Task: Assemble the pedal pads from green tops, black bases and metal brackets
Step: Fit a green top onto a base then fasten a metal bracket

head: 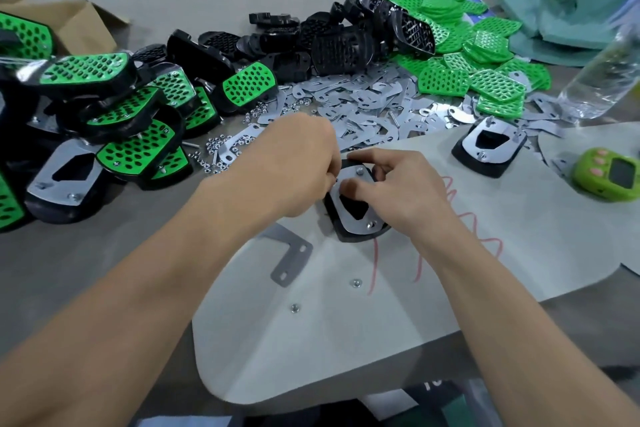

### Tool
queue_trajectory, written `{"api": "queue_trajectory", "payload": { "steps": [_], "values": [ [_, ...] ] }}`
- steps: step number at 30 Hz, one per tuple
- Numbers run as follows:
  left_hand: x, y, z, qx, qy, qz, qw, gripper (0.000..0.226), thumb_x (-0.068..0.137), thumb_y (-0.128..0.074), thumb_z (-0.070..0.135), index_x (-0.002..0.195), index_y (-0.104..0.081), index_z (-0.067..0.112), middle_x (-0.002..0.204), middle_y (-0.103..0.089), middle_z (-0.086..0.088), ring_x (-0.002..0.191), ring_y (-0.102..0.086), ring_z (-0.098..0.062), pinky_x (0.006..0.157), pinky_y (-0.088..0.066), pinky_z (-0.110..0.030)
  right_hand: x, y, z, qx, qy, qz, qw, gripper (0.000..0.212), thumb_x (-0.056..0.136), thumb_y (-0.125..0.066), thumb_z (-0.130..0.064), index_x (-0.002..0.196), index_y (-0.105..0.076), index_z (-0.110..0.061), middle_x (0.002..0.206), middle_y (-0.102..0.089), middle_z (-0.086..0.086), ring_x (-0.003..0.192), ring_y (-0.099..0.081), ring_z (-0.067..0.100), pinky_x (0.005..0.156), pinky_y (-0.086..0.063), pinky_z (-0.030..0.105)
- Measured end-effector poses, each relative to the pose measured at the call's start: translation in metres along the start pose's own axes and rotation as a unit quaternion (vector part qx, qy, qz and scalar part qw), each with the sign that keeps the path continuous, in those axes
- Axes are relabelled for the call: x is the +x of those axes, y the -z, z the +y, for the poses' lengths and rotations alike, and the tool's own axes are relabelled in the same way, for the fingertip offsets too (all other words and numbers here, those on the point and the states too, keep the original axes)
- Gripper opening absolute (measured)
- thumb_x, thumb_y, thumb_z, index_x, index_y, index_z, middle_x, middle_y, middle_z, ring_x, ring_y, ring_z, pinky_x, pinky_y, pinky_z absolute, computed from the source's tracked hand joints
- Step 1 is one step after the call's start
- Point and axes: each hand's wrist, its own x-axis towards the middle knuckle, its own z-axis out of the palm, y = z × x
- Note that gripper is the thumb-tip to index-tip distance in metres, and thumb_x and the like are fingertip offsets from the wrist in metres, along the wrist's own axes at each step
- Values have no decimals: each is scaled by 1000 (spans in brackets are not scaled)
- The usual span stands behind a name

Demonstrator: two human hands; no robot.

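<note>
The pedal pad [353, 238] lies with its metal bracket [341, 218] upward on the pale sheet [311, 340] at mid-bench, the right hand [405, 191] gripping it and the left hand [301, 163] pinching its upper corner, where a fumbled fastener could likely roll among the loose nuts [356, 283] and spare bracket [291, 258] nearby.

- Perforated plastic green tops [450, 80]: bright green, honeycombed with holes.
- Moulded plastic black bases [332, 45]: matte black, gridded with small holes.
- Flat metal brackets [363, 104]: dull silver-grey.
- Finished pedal pads [131, 114]: green faces dotted with black ovals, black rims.
- Half-built pad [348, 227]: black, under a shiny silver plate.
- Paper sheet [346, 340]: pale grey-white, scrawled with a red zigzag [375, 260].
- Paw-shaped plastic gadget [609, 177]: lime green, pink toe pads, dark screen.
- Cardboard box [86, 24]: brown.
- Foam offcuts [571, 17]: muted teal.
</note>
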Motion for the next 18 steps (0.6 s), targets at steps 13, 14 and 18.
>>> {"api": "queue_trajectory", "payload": {
  "steps": [13, 14, 18],
  "values": [
    [7, 7, 9, 27, 24, -22, 999, 18, 82, -75, 23, 65, -68, 22, 59, -54, 1, 64, -57, -24, 47, -34, -29, -3, 0, 2, 1, 7, 5, 1000, 43, 70, -82, -50, 111, -73, -45, 57, -48, -12, 60, -52, 6, 60, -40, 30],
    [7, 8, 11, 54, 6, -21, 998, 24, 82, -72, 18, 62, -60, 21, 58, -49, 0, 61, -53, -24, 48, -33, -30, -3, 0, 2, 1, 6, 7, 1000, 42, 70, -82, -50, 111, -73, -46, 61, -50, -13, 61, -53, 5, 60, -41, 29],
    [8, 11, 16, 133, -65, -14, 989, 41, 84, -68, 15, 60, -36, 24, 58, -34, 0, 54, -38, -20, 46, -23, -31, -4, 1, 2, -1, 3, 8, 1000, 40, 72, -82, -50, 110, -73, -47, 69, -57, -13, 67, -56, 4, 62, -43, 28]
  ]
}}
